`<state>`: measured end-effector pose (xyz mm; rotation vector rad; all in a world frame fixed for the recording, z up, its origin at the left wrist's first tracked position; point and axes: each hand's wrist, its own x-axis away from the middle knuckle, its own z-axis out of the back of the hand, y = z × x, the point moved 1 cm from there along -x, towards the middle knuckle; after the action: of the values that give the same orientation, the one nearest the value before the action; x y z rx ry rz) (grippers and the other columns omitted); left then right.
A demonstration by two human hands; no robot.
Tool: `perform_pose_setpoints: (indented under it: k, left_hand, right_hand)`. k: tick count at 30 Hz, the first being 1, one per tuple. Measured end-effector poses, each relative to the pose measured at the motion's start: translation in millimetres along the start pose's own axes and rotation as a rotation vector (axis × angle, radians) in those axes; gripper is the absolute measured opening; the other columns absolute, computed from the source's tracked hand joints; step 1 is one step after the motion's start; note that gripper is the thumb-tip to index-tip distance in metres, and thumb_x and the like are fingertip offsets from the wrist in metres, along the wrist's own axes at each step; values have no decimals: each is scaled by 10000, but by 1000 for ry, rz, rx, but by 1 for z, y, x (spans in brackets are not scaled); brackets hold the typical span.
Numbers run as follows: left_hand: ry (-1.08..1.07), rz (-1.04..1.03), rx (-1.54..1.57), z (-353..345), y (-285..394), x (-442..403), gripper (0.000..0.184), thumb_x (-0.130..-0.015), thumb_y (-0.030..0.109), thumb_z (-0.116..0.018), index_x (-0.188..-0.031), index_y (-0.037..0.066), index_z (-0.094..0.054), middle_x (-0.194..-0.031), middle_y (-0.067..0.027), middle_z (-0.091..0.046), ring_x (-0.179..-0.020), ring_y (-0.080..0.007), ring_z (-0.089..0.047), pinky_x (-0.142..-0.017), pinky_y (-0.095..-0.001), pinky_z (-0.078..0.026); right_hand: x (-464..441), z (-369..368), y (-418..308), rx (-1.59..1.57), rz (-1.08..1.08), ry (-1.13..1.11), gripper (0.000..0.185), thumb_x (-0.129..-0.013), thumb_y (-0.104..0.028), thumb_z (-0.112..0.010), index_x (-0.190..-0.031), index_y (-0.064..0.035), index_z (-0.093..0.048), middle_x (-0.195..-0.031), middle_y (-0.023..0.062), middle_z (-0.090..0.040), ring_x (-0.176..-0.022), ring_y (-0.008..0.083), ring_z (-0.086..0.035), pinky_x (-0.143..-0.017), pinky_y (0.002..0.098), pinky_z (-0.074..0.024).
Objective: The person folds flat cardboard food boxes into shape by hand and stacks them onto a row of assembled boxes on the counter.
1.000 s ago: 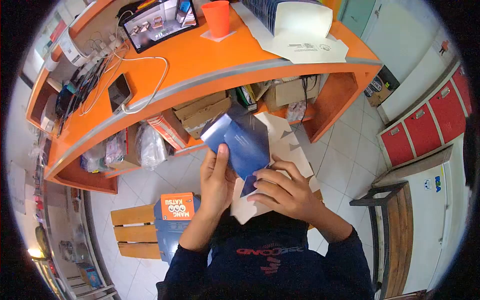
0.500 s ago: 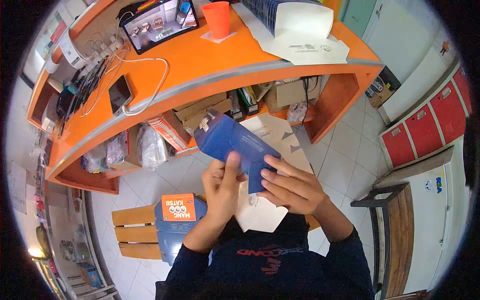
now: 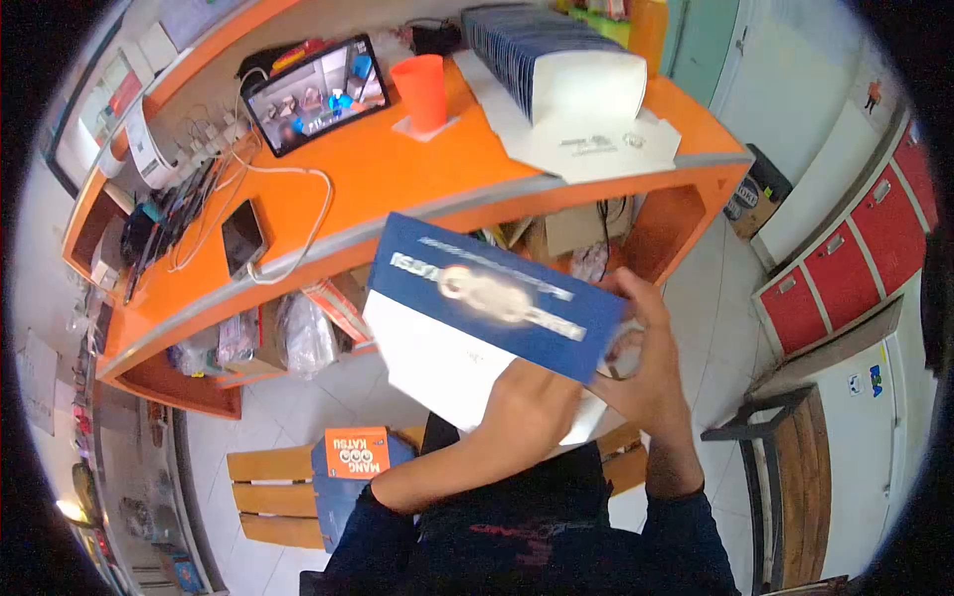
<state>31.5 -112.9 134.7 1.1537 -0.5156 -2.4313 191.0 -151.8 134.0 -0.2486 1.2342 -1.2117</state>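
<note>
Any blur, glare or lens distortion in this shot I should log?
Head view: wide-angle distortion, the image ringed by black corners; the carton is blurred, its large lettering smeared; its white panel looks washed out; a light at lower left glares. Also head view: the cup and phone look sharper than the carton.

Counter ahead; on it, left to right, phone nearest edge, tablet farther back, cup, carton row. Plastic bag on shelf beneath. Stool at left, small box atop. Bench right, lockers beyond
</note>
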Motion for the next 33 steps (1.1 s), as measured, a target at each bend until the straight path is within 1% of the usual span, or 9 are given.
perform_pose_setpoints:
  k: [2,5,8,11,15,22,25,31,33]
  left_hand:
    - [-141,-178,-160,-9,1,-21,236,-884,227,-595,-975,10,-609,-875,-150,-606,-793,-339,-622,-695,-416,-512]
    - [-251,-219,76,-16,20,-81,256,-848,251,-630,-961,22,-612,-913,-136,-625,-826,-312,-637,-716,-402,-528]
    - [122,-545,40,-11,32,-130,328,-772,234,-715,-1024,36,-644,-954,-111,-656,-764,-291,-643,-669,-394,-550]
    - [97,-499,-89,8,5,-146,308,-770,246,-731,-1003,57,-657,-883,-60,-661,-709,-253,-639,-622,-360,-541]
    - [0,16,-289,14,-84,-200,392,-803,327,-734,-950,27,-528,-937,-170,-633,-801,-360,-638,-658,-435,-503]
    - [-173,356,-491,-11,-189,-245,688,-666,508,-782,-1014,15,-452,-920,-208,-625,-912,-393,-640,-756,-463,-505]
    - [-239,439,-401,-6,-201,-249,772,-646,478,-809,-1125,10,-426,-1128,-232,-564,-990,-413,-613,-812,-459,-509]
    - [-44,-84,-203,10,-204,-262,1069,-627,418,-847,-1443,73,-249,-1507,-215,-152,-1337,-433,-326,-1068,-491,-356]
    - [-156,-114,-156,14,-210,-270,1076,-636,439,-839,-1462,102,-238,-1507,-211,-178,-1375,-420,-259,-1103,-495,-300]
  right_hand:
    - [-10,13,-6,-199,-46,44,963,-671,-164,-838,-1450,-83,-278,-1358,156,-417,-1170,255,-506,-988,375,-429]
    - [-46,46,8,100,183,362,799,-781,-131,-732,-1444,-86,-289,-1333,155,-426,-1148,255,-511,-957,388,-458]
    - [-103,91,25,55,1,488,644,-866,-64,-578,-1442,-148,-305,-1246,148,-504,-996,237,-580,-894,371,-494]
    - [-165,138,79,374,-10,374,637,-863,3,-514,-1436,-195,-318,-1180,174,-572,-903,224,-614,-872,353,-497]
    - [-232,154,191,412,-50,113,634,-864,-10,-543,-1427,-176,-303,-1292,222,-527,-1013,298,-630,-868,390,-497]
    - [-263,113,151,196,-297,8,655,-864,-114,-633,-1427,-185,-305,-1336,232,-489,-975,301,-652,-536,337,-587]
    - [-266,120,170,28,-249,-65,676,-848,-157,-683,-1425,-163,-331,-1324,207,-493,-948,258,-653,-522,339,-590]
    - [-267,128,179,-69,-235,-83,722,-795,-178,-755,-1395,-36,-378,-1281,165,-509,-891,204,-647,-635,305,-579]
    - [-269,132,182,-35,-197,-87,725,-774,-173,-776,-1376,-18,-404,-1262,158,-521,-883,192,-642,-689,294,-566]
